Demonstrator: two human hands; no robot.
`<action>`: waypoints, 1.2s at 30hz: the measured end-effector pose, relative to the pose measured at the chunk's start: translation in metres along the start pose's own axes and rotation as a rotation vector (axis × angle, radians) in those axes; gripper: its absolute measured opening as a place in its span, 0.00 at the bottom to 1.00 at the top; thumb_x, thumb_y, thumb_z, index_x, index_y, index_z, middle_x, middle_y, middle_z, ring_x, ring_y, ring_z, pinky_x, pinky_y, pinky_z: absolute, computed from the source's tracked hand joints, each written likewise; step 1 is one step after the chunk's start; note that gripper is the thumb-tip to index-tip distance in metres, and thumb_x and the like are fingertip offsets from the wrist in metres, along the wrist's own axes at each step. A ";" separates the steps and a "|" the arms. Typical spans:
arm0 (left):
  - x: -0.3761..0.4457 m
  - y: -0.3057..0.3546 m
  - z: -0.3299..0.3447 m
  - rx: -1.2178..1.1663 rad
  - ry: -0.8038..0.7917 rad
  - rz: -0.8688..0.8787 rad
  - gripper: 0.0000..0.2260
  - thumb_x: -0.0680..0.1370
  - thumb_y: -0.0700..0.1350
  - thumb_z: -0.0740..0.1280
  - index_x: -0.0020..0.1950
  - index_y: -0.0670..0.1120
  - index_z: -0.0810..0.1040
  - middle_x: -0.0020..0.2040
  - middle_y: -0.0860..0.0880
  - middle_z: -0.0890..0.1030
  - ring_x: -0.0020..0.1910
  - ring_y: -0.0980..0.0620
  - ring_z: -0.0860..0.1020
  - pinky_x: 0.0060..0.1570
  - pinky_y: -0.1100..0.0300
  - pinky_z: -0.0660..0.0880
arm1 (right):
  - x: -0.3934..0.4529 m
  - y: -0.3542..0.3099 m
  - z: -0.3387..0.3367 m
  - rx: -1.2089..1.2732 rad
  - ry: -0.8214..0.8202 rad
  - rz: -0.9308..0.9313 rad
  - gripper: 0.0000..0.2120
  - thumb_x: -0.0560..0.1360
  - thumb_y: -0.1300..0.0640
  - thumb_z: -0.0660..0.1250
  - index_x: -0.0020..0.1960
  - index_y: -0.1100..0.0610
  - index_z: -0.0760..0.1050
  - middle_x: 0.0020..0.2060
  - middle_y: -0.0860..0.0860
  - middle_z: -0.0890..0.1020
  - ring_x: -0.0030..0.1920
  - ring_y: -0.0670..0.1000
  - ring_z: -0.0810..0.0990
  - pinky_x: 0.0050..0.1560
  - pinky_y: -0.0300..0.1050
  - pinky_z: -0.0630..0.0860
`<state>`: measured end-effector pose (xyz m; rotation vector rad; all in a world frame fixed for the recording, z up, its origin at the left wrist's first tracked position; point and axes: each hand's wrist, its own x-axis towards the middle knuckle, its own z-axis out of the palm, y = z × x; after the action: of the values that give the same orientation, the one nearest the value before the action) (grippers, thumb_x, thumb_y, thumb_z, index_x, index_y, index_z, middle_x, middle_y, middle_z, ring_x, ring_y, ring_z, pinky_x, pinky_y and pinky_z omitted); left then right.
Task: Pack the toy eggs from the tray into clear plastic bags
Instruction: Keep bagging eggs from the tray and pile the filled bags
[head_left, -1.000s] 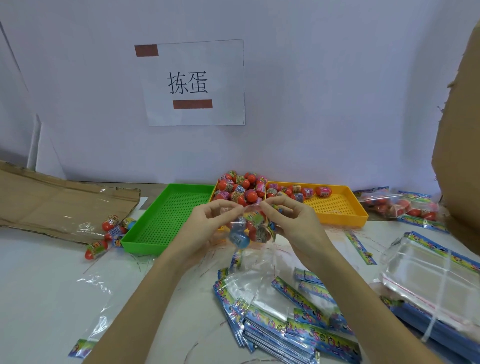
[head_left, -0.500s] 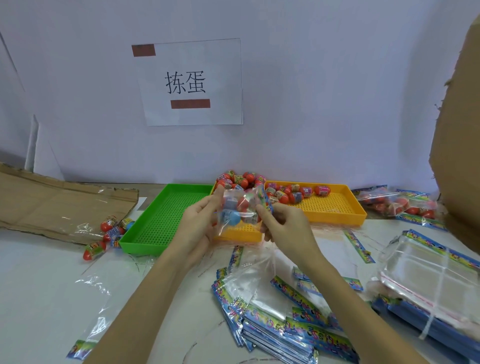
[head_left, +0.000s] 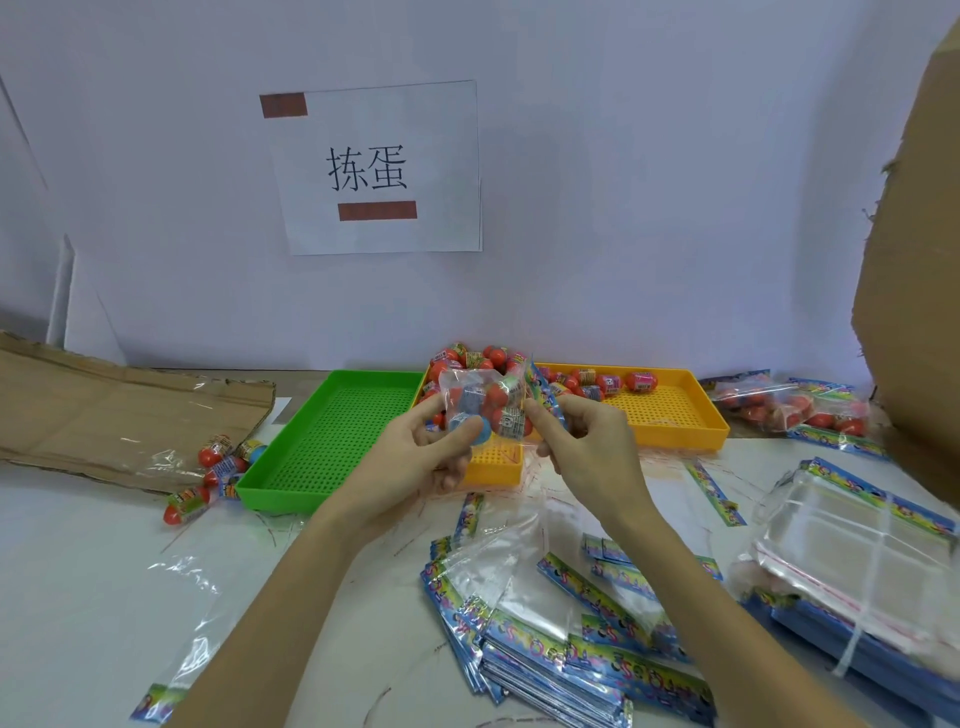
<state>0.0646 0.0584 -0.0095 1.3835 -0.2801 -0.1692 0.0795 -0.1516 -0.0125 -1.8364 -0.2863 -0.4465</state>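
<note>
Both hands, left hand (head_left: 415, 457) and right hand (head_left: 587, 447), pinch one filled bag (head_left: 485, 402); two trays, green tray (head_left: 332, 441) and yellow tray (head_left: 675, 415), behind

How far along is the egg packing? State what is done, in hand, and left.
Done: filled bags lie right of the yellow tray. In hand: the left hand and right hand hold a filled bag. Left: eggs in the tray; empty bags waiting.

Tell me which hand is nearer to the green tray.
Left. The left hand holds the filled bag just past the green tray's right edge; the right hand pinches the bag's header farther right, over the yellow tray.
</note>
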 end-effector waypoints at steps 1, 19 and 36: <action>0.001 -0.001 -0.003 0.009 -0.006 0.002 0.19 0.72 0.55 0.81 0.62 0.60 0.85 0.33 0.47 0.77 0.28 0.53 0.72 0.29 0.63 0.71 | 0.002 0.000 -0.001 0.027 -0.016 0.015 0.18 0.80 0.47 0.70 0.34 0.53 0.76 0.23 0.46 0.76 0.29 0.51 0.78 0.32 0.42 0.71; -0.003 -0.001 -0.011 0.127 -0.126 -0.012 0.22 0.74 0.39 0.77 0.65 0.58 0.83 0.43 0.38 0.85 0.34 0.48 0.82 0.36 0.59 0.79 | 0.005 -0.004 -0.016 0.169 -0.379 0.303 0.23 0.80 0.36 0.65 0.55 0.56 0.80 0.34 0.56 0.84 0.21 0.54 0.70 0.24 0.40 0.68; 0.000 -0.009 0.023 0.415 -0.053 0.145 0.11 0.76 0.51 0.76 0.58 0.55 0.86 0.49 0.45 0.88 0.44 0.47 0.86 0.45 0.56 0.84 | 0.025 0.010 -0.066 0.752 0.245 0.455 0.38 0.85 0.63 0.61 0.84 0.60 0.39 0.77 0.61 0.66 0.71 0.59 0.76 0.69 0.55 0.77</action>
<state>0.0579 0.0351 -0.0145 1.7633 -0.4776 -0.0267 0.0960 -0.2181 0.0071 -1.0479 0.1289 -0.1951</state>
